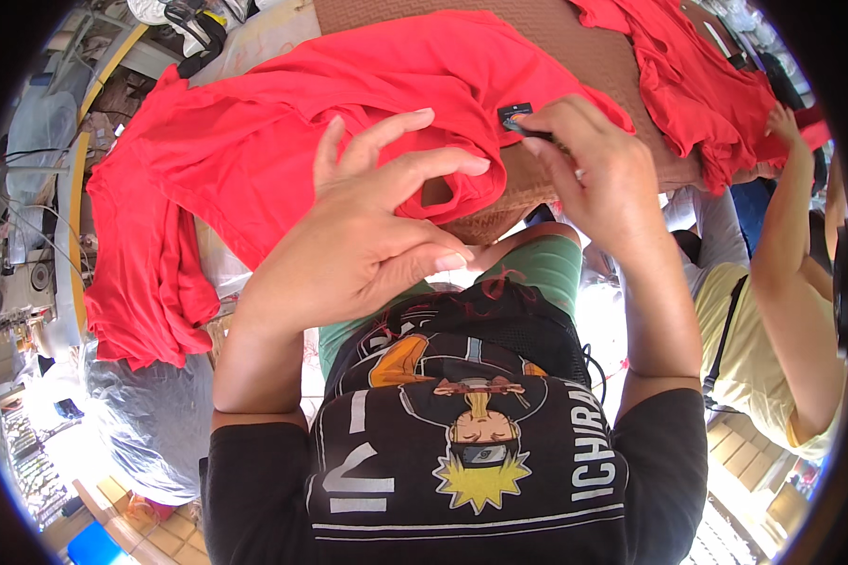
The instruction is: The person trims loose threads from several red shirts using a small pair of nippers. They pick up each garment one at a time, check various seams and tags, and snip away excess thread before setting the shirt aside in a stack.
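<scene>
The left hand [367,226] is half closed over the neckline of a red shirt [254,141], thumb and forefinger curved toward each other in a ring around the collar's edge, the other fingers lifted and spread above the cloth. The right hand [589,174] pinches a small dark tag [514,115] at the collar between thumb and fingertips, the rest of its fingers curled loosely below. The two hands sit close together, the neck opening between them.

The shirt spreads away from the hands to the left and upward, draped over a brown woven surface [575,42]; its left part hangs down off the edge in folds. A second heap of red cloth [697,85] lies on the surface to the upper right, apart from the shirt. At the far right another person's arm [787,217] reaches up to that heap, above a yellow top [754,358].
</scene>
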Demonstrator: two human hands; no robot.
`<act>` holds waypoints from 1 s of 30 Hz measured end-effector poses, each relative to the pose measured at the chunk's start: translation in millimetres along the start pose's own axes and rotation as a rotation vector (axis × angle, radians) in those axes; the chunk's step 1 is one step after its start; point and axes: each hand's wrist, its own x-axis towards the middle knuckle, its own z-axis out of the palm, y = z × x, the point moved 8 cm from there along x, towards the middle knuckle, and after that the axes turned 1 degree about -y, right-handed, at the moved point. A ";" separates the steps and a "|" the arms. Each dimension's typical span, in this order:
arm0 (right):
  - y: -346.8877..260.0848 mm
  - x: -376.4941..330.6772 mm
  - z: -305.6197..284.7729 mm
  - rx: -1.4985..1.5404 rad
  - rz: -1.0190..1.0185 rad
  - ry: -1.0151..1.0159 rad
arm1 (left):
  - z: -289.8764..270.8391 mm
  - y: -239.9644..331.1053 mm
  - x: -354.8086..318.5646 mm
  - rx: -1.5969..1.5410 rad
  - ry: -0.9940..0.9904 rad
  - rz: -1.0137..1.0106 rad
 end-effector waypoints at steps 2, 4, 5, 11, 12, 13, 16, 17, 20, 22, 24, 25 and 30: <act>3.6 1.9 -11.9 0.003 0.024 -0.001 | -7.5 0.2 -1.3 0.002 -0.002 -0.011; 1.1 3.2 -20.6 -0.023 -0.002 0.006 | -12.1 0.5 -1.4 -0.016 0.005 -0.009; 0.2 3.7 -25.0 -0.036 -0.015 0.008 | -7.5 -5.0 -1.3 -0.141 -0.007 -0.073; 40.6 0.0 -62.6 -0.144 0.030 -0.205 | 61.3 -36.4 -10.0 -0.237 -0.106 -0.269; 60.1 -5.3 -92.6 -0.066 0.255 -0.224 | 73.0 -44.0 -3.9 -0.190 -0.044 -0.232; 70.4 -13.9 -103.5 0.072 0.352 -0.207 | 79.8 -49.1 -3.2 -0.122 0.026 -0.229; 72.9 -29.7 -90.8 0.261 0.348 -0.249 | 89.8 -54.3 3.0 0.037 0.155 -0.221; 68.1 -34.1 -73.3 0.290 0.299 -0.285 | 96.1 -60.6 3.4 0.015 0.157 -0.254; 40.1 -25.6 13.4 0.350 0.082 -0.411 | 105.8 -76.7 -6.3 -0.014 0.177 -0.366; 29.3 -25.5 56.9 0.403 0.109 -0.387 | 108.8 -81.0 -8.6 -0.052 0.195 -0.386; 35.4 -29.9 85.6 0.435 0.161 -0.339 | 109.1 -80.9 -7.6 -0.076 0.193 -0.402; 39.3 -31.8 96.8 0.429 0.191 -0.344 | 108.4 -80.8 -7.3 -0.084 0.193 -0.411; 52.0 -38.9 111.6 0.475 0.320 -0.388 | 111.3 -85.4 -11.4 -0.155 0.225 -0.412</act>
